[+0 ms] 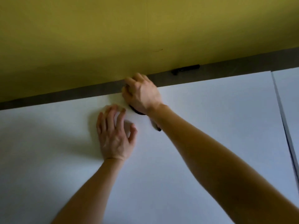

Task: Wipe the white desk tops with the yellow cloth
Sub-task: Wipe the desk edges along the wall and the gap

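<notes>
Two bare hands on the white desk top [210, 126], up against the yellow partition [97, 38].
The right hand [142, 94] sits at the foot of the partition, fingers curled down over the dark strip [226, 67] beneath it. A blurred yellowish bit shows at the fingertips, possibly the yellow cloth [124, 91], but I cannot tell whether it is gripped. The left hand [113, 136] lies a little out from the partition, flat on the desk with fingers spread and holding nothing. A black clip [186, 69] sits on the strip to the right.
</notes>
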`<act>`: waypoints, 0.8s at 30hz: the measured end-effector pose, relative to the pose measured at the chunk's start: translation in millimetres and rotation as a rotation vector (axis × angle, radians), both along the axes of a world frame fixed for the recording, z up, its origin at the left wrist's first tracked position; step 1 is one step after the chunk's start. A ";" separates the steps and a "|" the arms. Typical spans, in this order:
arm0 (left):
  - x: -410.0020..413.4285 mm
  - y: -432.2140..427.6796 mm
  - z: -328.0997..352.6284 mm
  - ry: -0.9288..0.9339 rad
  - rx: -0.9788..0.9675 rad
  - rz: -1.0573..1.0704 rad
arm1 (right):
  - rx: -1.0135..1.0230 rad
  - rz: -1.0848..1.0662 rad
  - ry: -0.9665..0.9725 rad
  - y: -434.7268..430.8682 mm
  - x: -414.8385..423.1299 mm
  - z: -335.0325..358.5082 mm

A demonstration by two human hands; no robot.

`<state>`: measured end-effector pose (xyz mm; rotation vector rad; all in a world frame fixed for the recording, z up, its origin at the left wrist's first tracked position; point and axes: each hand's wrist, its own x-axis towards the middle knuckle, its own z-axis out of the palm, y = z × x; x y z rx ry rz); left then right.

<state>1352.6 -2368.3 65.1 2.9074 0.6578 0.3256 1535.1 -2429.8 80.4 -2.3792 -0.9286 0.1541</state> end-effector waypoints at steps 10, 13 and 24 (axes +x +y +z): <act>2.8 1.5 6.8 -0.035 -0.033 -0.025 | -0.182 -0.520 -0.192 -108.2 43.5 -8.6; 2.3 2.3 1.9 -0.018 0.030 -0.020 | -0.131 -0.256 -0.108 -2.0 -5.3 -7.1; 3.6 -10.2 14.1 0.052 0.146 -0.247 | -0.164 -0.459 -0.194 -261.1 102.3 1.6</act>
